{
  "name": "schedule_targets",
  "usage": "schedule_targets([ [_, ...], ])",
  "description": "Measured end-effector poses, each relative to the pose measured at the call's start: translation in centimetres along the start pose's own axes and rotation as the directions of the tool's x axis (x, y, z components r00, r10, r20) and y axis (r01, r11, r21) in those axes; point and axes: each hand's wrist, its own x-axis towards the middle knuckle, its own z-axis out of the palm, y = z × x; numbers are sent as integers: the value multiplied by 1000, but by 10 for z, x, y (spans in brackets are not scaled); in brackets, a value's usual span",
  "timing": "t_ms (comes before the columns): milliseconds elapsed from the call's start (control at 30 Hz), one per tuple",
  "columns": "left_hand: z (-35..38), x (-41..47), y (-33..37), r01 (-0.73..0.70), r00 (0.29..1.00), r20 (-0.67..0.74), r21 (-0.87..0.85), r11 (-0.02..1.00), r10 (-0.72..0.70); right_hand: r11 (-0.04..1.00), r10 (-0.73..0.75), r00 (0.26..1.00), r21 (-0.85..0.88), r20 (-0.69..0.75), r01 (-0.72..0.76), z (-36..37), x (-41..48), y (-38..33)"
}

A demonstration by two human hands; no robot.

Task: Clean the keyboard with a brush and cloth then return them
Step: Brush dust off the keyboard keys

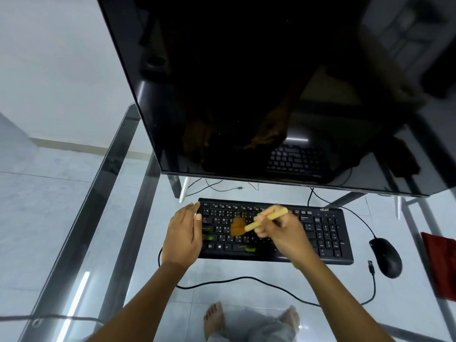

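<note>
Both your hands are on the job now. Your right hand [278,233] has its fingers closed around the pale wooden handle of the brush [256,224], and your left hand [182,233] lies with fingers together and mostly straight against the left end of the keyboard [328,233], holding nothing, only steadying it.

I judge the brush is very light and its bristles soft, so a pencil-like grip near the middle of the handle, as you have, should be enough; pressing hard would only bend the bristles flat. The keyboard looks like thin plastic, light enough to slide on the glass table [61,255] (so keep that left hand where it is). The keys can come loose if you push sideways with force.

The brush has a cream handle and a brown tuft, which is blurred over the letter keys on the left half. The keyboard is black, wide, with a number block at its right, and it lies in front of the dark monitor [246,82]. Some green bits sit on the lower keys. The red cloth [439,262] waits at the right edge of the table, past the mouse [386,257], well apart from your hands.
</note>
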Motion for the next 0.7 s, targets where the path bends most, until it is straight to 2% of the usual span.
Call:
schedule_targets([
  [100, 0, -1, 0, -4, 1000, 4, 2, 1000, 4, 999, 30, 972, -16, -235, -35, -14, -4, 10],
  [133, 1, -1, 0, -5, 1000, 5, 5, 1000, 5, 1000, 17, 974, -15, -226, -21, -18, -5, 11],
  [233, 1, -1, -1, -16, 1000, 10, 16, 1000, 16, 999, 27, 998, -28, -56, -28, -20, -7, 9],
  [333, 1, 0, 3, -34, 999, 36, 58, 998, 32, 1000, -1, 965, -12, -261, -2, -32, -2, 9],
  [367, 2, 1, 6, -43, 998, 40, 94, 995, 39, 1000, -18, 970, -17, -244, 14, -36, 0, 10],
  [400, 3, 1, 9, -56, 998, 38, 149, 987, 50, 1000, -17, 985, 16, -174, 20, -37, -1, 12],
  [467, 6, 3, 17, -89, 996, 46, 269, 959, 79, 1000, 1, 999, -28, -44, -2, -38, -4, 13],
  [500, 7, 4, 22, -108, 993, 69, 310, 944, 91, 998, -27, 997, -67, -77, 22, -38, -4, 14],
  [567, 10, 8, 32, -176, 981, 140, 358, 917, 134, 999, -25, 969, -48, -245, 13, -44, -4, 16],
  [600, 13, 10, 38, -217, 970, 183, 369, 904, 159, 1000, -9, 971, -27, -239, 3, -46, -5, 18],
  [667, 20, 12, 49, -305, 936, 286, 375, 875, 203, 997, 54, 996, 55, -67, -50, -43, -13, 23],
  [700, 24, 12, 54, -346, 915, 339, 384, 856, 218, 997, 68, 997, 43, -34, -66, -41, -19, 25],
])
